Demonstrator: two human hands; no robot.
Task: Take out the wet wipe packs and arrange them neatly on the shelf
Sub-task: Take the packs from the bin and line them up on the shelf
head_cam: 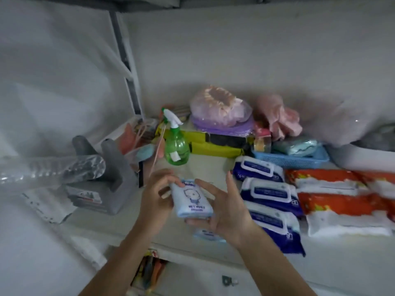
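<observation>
Over the shelf (213,165), your left hand (156,195) and right hand (226,210) grip a small wipe pack (192,199); placing step; set it beside the blue packs (271,195).

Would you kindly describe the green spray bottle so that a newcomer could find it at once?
Start at the white shelf crowded with wipe packs and bags. Left of the row of dark blue wipe packs, just beyond the two hands, stands the green spray bottle. It is the only upright, see-through green thing there, topped by a white trigger nozzle.
</observation>
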